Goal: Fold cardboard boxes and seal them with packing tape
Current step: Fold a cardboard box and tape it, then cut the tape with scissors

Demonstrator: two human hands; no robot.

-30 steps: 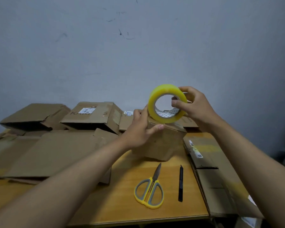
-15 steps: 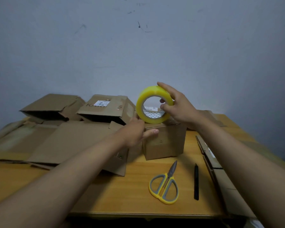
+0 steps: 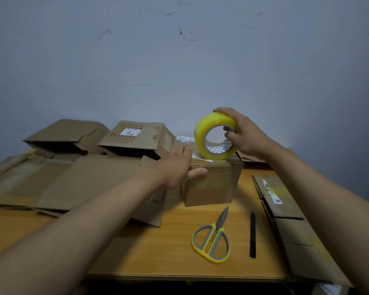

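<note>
Small closed cardboard box (image 3: 211, 184) standing on the wooden tabletop (image 3: 175, 241), toward its far edge and right of centre. The left hand (image 3: 177, 169) steadies the box at its left side: the fingers lie straight and close together along the top, the thumb (image 3: 197, 173) pressed against the near face just below the upper edge. The right hand (image 3: 243, 135) grips a roll of yellowish packing tape (image 3: 215, 137), held upright on its rim with the lower edge touching the box top; the fingers curl over the outer band while the thumb hooks into the core. Whether a strip of tape already adheres to the box cannot be told.

Near the front edge, just in front of the box, lie scissors (image 3: 212, 239) with yellow and grey handles, blades closed and pointing away toward the box. Just to their right lies a slim black pen-like tool (image 3: 252, 235), roughly parallel to the scissors. Flattened cardboard sheets (image 3: 73, 182) cover the left half of the tabletop; two partly opened boxes (image 3: 136, 139) rest along the far edge behind them. Further flattened cardboard (image 3: 285, 220) runs along the right edge. A grey, scuffed wall (image 3: 179, 60) stands behind.
</note>
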